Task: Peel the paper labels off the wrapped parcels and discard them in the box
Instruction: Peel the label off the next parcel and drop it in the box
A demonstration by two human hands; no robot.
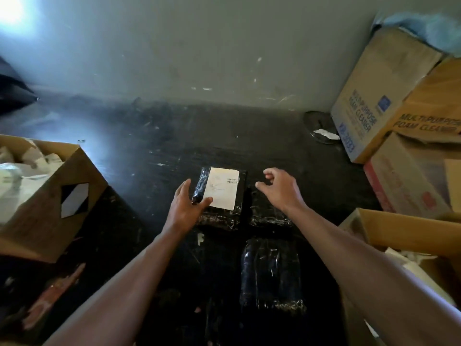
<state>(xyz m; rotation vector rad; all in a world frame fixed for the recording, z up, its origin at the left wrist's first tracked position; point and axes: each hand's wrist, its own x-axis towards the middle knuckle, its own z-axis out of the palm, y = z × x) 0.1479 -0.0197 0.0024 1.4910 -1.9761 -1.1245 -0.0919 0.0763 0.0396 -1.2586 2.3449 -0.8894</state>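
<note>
A black plastic-wrapped parcel [240, 193] lies on the dark floor with a white paper label [222, 188] stuck flat on its top. My left hand [185, 208] rests at the parcel's left edge, fingers spread, thumb touching the label's lower left corner. My right hand [280, 188] hovers just right of the parcel, fingers curled apart and holding nothing. A second black wrapped parcel [272, 273] with no label showing lies nearer to me. At the left stands an open cardboard box [62, 196] holding crumpled white paper.
Stacked cardboard cartons [374, 101] fill the right side against the grey wall. Another open carton [399, 231] with white paper sits at the near right. A dark round object with a white scrap [321, 131] lies by the wall.
</note>
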